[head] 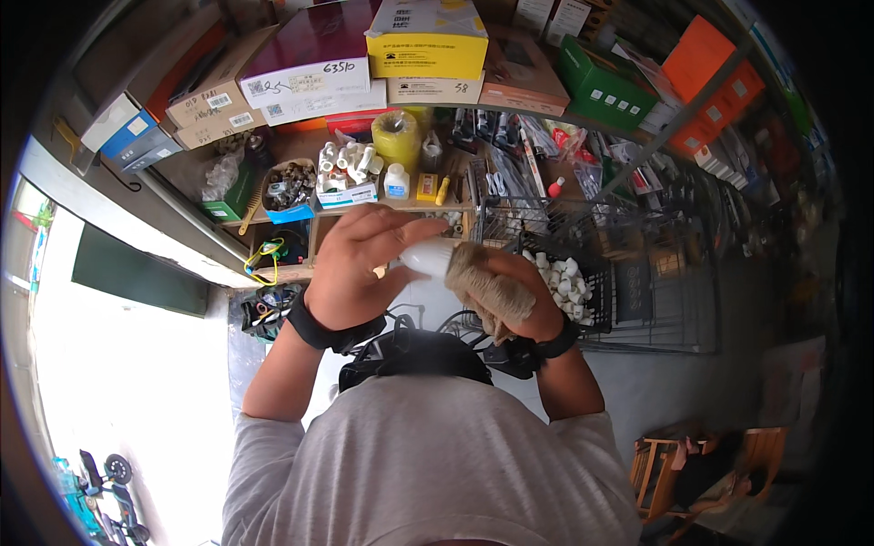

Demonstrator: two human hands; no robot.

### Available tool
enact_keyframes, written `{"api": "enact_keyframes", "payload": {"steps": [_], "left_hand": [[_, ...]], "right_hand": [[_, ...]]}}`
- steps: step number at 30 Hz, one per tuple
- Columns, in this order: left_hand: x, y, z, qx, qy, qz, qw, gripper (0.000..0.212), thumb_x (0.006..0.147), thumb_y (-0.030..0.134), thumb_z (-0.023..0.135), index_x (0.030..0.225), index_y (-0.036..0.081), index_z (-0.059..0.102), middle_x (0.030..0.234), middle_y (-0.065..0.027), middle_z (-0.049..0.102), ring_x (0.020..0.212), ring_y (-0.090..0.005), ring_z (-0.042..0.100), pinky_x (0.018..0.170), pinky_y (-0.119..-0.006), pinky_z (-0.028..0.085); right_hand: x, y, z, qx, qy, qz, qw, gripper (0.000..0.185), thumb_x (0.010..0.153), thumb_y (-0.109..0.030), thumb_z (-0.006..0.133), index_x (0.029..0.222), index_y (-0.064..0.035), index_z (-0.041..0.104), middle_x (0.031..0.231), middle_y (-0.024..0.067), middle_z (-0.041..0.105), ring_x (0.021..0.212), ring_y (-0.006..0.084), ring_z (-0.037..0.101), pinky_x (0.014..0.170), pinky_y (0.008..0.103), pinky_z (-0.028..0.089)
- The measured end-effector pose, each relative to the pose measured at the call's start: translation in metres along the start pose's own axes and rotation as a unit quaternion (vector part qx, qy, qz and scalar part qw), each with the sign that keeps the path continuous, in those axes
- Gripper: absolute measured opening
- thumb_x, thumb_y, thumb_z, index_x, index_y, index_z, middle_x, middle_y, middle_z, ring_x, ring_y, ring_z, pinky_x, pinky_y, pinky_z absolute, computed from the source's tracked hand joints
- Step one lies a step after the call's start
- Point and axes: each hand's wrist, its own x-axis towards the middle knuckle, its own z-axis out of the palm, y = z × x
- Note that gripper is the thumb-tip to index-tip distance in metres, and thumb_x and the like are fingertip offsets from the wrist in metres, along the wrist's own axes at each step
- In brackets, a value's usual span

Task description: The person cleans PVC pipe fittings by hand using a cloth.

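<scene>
My left hand (362,266) is raised in front of my chest, its fingers and thumb around the rounded end of a glossy white bulb-shaped piece (428,259). Whether those fingers press on it is unclear. A ribbed band rings the white piece at its right end, where a tan cloth (488,286) meets it. My right hand (539,293) grips the cloth, which is bunched over the fingers and hides most of them. Behind the hands, a shelf (410,205) holds a box of white pipe fittings (349,167) and a blue-edged box of metal fittings (290,188).
A black crate of white fittings (567,283) stands right of my right hand, beside a wire basket (669,286). Product boxes (427,41) line the upper shelf. A tool bag (270,310) sits low on the left. Lower right, a person (713,471) sits in a wooden chair (765,457).
</scene>
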Motion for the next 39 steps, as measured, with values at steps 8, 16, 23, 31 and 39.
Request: {"api": "enact_keyframes", "payload": {"steps": [8,16,23,31,39], "left_hand": [[-0.011,-0.015,0.003,-0.445,0.100,-0.166,0.874,0.051,0.076,0.007,0.070,0.118,0.002,0.042,0.110,-0.0064,0.054,0.103,-0.0147,0.052,0.091,-0.032,0.042],[-0.015,-0.003,0.019,-0.405,0.045,-0.147,0.901,0.047,0.074,0.004,0.071,0.114,0.003,0.045,0.113,-0.0105,0.057,0.102,-0.0160,0.055,0.086,-0.030,0.045],[-0.011,-0.003,0.013,-0.156,0.039,-0.003,0.987,0.034,0.073,-0.006,0.062,0.104,0.005,0.053,0.111,-0.0149,0.060,0.098,-0.0263,0.060,0.084,-0.033,0.047],[-0.017,-0.020,0.002,-0.421,-0.024,-0.111,0.900,0.074,0.081,0.044,0.061,0.130,-0.005,0.035,0.126,-0.0159,0.047,0.116,-0.0203,0.044,0.094,-0.030,0.037],[-0.020,-0.023,-0.003,-0.231,-0.018,-0.116,0.966,0.050,0.074,0.008,0.069,0.120,0.005,0.050,0.108,-0.0095,0.060,0.094,-0.0208,0.057,0.083,-0.031,0.044]], "right_hand": [[-0.001,-0.010,0.000,0.036,0.040,-0.071,0.996,0.034,0.089,-0.011,0.051,0.121,-0.0006,0.051,0.108,0.0049,0.058,0.088,0.0073,0.054,0.077,0.0209,0.043],[0.020,0.001,0.019,-0.157,0.050,-0.239,0.957,0.022,0.088,-0.017,0.056,0.104,-0.0024,0.058,0.087,0.0039,0.059,0.073,0.0088,0.054,0.062,0.0226,0.044],[0.013,0.001,0.000,0.089,-0.070,0.042,0.993,0.023,0.087,-0.020,0.058,0.103,-0.0029,0.057,0.081,-0.0003,0.057,0.070,0.0061,0.052,0.060,0.0226,0.044],[0.021,-0.004,0.004,-0.413,0.061,-0.231,0.879,0.027,0.067,-0.012,0.066,0.093,-0.0080,0.062,0.092,0.0105,0.058,0.082,0.0276,0.059,0.065,0.0353,0.048],[0.027,0.018,0.005,-0.194,0.035,-0.187,0.962,0.033,0.070,-0.007,0.067,0.101,-0.0043,0.059,0.104,0.0140,0.059,0.096,0.0310,0.058,0.080,0.0357,0.047]]}}
